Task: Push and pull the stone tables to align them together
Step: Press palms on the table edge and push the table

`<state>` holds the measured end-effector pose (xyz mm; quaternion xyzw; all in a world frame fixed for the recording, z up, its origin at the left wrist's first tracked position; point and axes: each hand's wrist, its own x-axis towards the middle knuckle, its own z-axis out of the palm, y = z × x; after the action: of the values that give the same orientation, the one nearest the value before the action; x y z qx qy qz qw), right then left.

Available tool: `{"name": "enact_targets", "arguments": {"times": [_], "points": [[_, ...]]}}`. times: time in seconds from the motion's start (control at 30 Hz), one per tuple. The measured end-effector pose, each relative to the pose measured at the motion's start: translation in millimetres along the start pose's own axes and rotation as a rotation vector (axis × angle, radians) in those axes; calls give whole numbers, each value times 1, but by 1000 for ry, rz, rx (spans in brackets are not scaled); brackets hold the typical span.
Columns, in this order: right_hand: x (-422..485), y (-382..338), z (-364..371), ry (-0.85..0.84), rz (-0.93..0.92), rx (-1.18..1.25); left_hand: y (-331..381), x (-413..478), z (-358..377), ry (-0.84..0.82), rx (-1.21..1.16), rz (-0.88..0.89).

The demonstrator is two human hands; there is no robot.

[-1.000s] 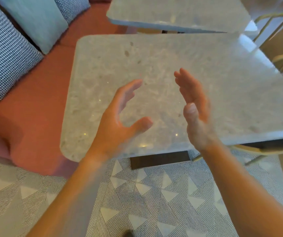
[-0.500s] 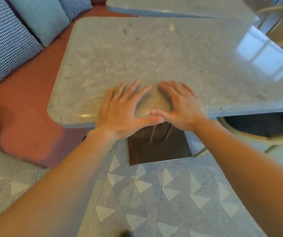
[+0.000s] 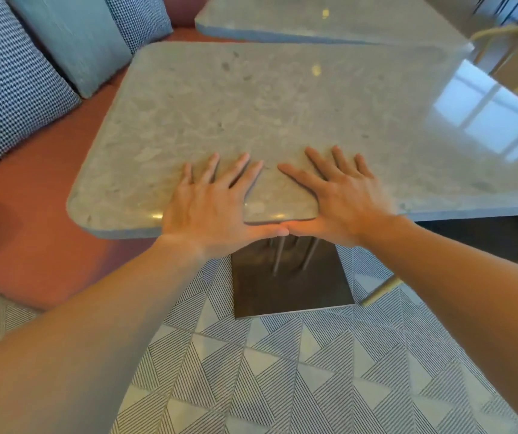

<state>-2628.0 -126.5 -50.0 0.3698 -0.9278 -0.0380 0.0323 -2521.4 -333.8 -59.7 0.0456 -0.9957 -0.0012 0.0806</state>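
Observation:
A grey speckled stone table [image 3: 282, 104] with rounded corners fills the middle of the view, on a dark square base [image 3: 292, 283]. A second stone table [image 3: 329, 20] lies beyond it at the top, set at a slight angle, its near edge close to the first table's far edge. My left hand [image 3: 210, 202] and my right hand [image 3: 342, 192] lie flat on the near table's front edge, fingers spread on top, thumbs touching at the rim. Neither hand grips anything.
A red bench seat [image 3: 47, 189] runs along the left with checked cushions [image 3: 7, 79] and a teal cushion [image 3: 73, 39]. Pale wooden chairs [image 3: 517, 51] stand at the right. A chair leg [image 3: 379, 289] touches the patterned floor [image 3: 282, 386] beside the base.
My hands came down from mid-air onto the near table's front edge and now press flat there. The table's near edge has shifted slightly in the view since half a second ago.

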Motion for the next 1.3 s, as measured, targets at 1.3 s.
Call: {"name": "enact_targets", "arguments": {"times": [1.3], "points": [[124, -103, -4, -8, 150, 26, -175, 86, 5, -64, -50, 161]]}}
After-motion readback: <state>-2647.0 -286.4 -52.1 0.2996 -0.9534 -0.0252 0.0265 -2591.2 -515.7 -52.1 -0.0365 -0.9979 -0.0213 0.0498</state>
